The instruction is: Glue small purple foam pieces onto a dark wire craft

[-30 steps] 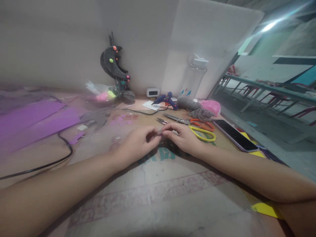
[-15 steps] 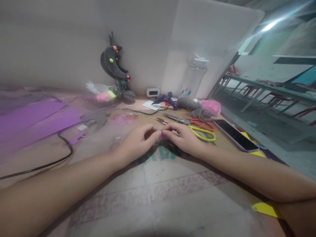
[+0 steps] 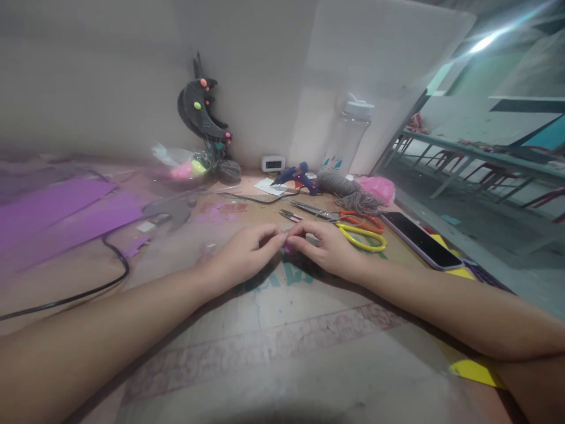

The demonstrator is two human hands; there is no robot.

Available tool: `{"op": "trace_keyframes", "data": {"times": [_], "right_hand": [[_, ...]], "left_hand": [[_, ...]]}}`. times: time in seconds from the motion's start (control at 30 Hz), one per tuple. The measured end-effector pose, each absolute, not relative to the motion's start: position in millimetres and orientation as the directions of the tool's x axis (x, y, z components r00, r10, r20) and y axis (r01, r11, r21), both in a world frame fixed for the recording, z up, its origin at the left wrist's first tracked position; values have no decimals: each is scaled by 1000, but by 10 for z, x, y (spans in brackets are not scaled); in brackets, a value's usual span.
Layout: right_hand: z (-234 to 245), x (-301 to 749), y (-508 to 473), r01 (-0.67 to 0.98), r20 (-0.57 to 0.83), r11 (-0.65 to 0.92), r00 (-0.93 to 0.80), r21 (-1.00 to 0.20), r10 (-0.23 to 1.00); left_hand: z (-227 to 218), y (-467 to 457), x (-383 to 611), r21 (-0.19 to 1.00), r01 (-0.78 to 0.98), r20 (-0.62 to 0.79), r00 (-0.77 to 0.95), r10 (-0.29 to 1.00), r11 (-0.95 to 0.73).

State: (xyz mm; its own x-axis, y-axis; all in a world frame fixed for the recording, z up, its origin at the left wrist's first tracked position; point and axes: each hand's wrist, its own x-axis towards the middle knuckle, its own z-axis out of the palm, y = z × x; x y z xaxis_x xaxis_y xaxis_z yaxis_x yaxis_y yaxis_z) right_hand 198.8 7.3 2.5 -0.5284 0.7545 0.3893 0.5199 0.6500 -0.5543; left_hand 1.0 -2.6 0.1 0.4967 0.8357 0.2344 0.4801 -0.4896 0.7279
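Note:
My left hand (image 3: 245,254) and my right hand (image 3: 325,248) rest on the cardboard-covered table (image 3: 282,353), fingertips meeting at the middle. Both are closed in a pinch on a tiny purple piece (image 3: 286,248) held between them; most of it is hidden by the fingers. Just beyond my right hand lie yellow-handled scissors (image 3: 362,238) and orange-handled scissors (image 3: 353,218). Small snips (image 3: 290,215) lie just beyond the fingertips.
A phone (image 3: 419,240) lies right of the scissors. Behind are a blue glue gun (image 3: 295,176), grey yarn (image 3: 343,189), a pink bag (image 3: 377,188), a water bottle (image 3: 348,138), a small clock (image 3: 272,163) and a black crescent ornament (image 3: 198,115). Purple sheets (image 3: 57,209) and a black cable (image 3: 110,259) lie left.
The hands have stayed pinched together, with only slight finger movement on the small piece. The view has shifted a little.

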Motion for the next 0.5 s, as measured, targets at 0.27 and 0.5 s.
{"op": "trace_keyframes", "data": {"times": [0.27,0.5], "right_hand": [[50,1964,50,512,361,660,-567,-550,741],[77,1962,48,519,318,659,-599,-545,735]], "left_hand": [[12,-52,12,769,477,165,495,853,-425],[-13,-51,14,769,489,170,465,869,-412]]}}
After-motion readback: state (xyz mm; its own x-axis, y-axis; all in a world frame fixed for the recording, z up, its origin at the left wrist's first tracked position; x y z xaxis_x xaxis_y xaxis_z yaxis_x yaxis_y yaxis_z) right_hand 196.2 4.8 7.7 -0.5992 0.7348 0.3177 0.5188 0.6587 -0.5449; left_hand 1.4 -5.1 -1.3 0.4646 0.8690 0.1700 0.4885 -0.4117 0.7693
